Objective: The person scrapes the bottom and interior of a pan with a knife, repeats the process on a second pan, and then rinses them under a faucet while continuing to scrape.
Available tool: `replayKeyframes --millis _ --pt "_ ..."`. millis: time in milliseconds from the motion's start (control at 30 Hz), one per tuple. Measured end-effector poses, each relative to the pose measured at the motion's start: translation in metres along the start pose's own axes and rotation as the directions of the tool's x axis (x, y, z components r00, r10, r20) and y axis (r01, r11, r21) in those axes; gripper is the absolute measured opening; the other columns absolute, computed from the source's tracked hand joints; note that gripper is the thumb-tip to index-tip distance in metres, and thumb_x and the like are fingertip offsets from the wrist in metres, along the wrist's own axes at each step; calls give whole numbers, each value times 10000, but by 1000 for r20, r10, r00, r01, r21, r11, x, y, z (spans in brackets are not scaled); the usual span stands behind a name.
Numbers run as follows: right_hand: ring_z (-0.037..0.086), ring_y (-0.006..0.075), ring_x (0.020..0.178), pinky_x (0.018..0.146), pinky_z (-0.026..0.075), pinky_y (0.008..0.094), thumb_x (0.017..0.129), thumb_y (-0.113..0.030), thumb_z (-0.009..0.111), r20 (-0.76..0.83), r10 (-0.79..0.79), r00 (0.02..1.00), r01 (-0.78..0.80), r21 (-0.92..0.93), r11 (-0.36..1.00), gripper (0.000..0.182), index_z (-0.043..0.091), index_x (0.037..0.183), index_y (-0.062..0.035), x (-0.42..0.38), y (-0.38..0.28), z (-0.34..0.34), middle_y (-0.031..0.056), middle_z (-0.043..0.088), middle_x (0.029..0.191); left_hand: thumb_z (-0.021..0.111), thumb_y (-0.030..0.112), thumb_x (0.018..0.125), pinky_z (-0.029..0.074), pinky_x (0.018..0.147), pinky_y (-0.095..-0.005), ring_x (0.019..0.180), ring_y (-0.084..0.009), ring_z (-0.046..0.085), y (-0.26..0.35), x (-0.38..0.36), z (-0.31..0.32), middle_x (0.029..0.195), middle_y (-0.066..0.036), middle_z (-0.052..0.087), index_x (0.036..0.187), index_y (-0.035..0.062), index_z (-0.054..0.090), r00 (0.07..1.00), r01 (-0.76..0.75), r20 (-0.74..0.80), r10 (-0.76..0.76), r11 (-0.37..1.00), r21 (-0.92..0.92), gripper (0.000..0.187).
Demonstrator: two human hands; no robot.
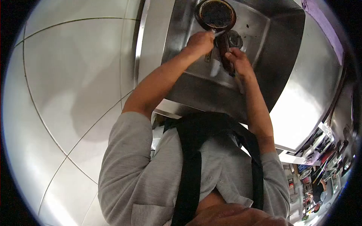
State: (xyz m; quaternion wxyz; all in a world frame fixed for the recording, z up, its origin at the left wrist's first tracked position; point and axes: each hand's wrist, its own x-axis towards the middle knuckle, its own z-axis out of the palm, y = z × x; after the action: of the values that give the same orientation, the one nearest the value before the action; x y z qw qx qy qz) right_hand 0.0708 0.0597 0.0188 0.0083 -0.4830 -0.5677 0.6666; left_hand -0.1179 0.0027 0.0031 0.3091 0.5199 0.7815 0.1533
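A small round frying pan (216,14) with a black, crusted inside lies in the metal sink (196,77). My left hand (201,43) is closed at its handle, just below the rim, and the handle's end shows beneath my fingers. A pale, shiny strip (219,33) shows by those fingertips. My right hand (240,61) grips the side of a long, dark brown object (226,52), held close beside the handle; I cannot tell its kind. From its lower end a paler, handle-like strip (239,83) points towards me.
A round dark drain fitting (235,38) sits on the sink floor behind the brown object. White tiled wall (71,67) rises on the left. At right is a steel counter (313,94) with a purple cloth (328,28). Shelves with kitchenware and another person (318,192) appear lower right.
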Motion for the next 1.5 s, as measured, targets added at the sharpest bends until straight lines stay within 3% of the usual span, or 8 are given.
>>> replayKeyframes --millis 233,333,500,667,800,900,1000,1500 --pt "543 238 1133 988 397 332 907 -127 555 -331 -229 916 315 235 920 424 469 1312 -36 -12 104 -39 131 582 1204 530 227 893 481 738 -448 856 -379 633 22 -6 18 870 -196 648 913 57 623 987 127 126 -97 958 -258 194" --pt "422 293 1284 1040 361 388 885 -237 549 -254 28 967 -154 -490 858 557 382 1381 -46 14 250 -24 154 435 1389 508 211 896 477 737 -446 852 -375 629 25 -11 40 878 -203 638 921 40 603 996 47 84 -27 969 -243 197" --pt "508 348 1191 1004 395 438 876 -271 587 -228 285 931 -359 -436 826 480 504 1299 -60 21 178 4 203 541 1268 477 183 904 473 735 -451 871 -408 613 29 -18 54 884 -228 624 949 11 570 965 226 209 -156 900 -372 200" --pt "577 249 962 859 453 380 850 -255 648 -352 352 867 -414 -116 903 313 619 1063 -27 6 193 24 155 613 1025 518 262 955 461 591 -322 611 -141 550 21 -7 32 692 9 543 1111 49 604 991 107 126 -52 872 -478 278" --pt "563 194 816 758 456 354 863 -240 638 -120 440 890 -441 20 897 275 606 1033 -26 -51 55 -13 108 620 876 439 298 960 485 726 -450 829 -377 635 49 31 -23 893 -198 647 1051 53 602 985 -76 147 88 993 -90 308" --pt "650 339 874 752 497 420 839 -261 657 -89 404 910 -414 -205 887 335 616 1039 6 -71 27 -27 195 669 923 425 301 953 494 753 -481 847 -391 634 58 57 -15 901 -201 655 1034 59 614 956 -236 210 202 961 147 317" --pt "580 200 752 701 455 388 859 -251 654 -65 336 940 -339 -306 890 283 595 1033 -36 -67 58 -22 103 640 818 459 303 926 498 794 -498 890 -385 639 51 80 3 919 -198 660 1022 82 632 936 -271 286 207 940 209 296" --pt "659 278 873 794 486 394 767 -219 733 -57 394 917 -382 -404 831 336 639 1014 -11 -61 32 -42 146 684 939 475 217 878 513 740 -496 846 -387 644 44 82 19 888 -189 669 961 90 634 896 -376 352 272 886 272 220"
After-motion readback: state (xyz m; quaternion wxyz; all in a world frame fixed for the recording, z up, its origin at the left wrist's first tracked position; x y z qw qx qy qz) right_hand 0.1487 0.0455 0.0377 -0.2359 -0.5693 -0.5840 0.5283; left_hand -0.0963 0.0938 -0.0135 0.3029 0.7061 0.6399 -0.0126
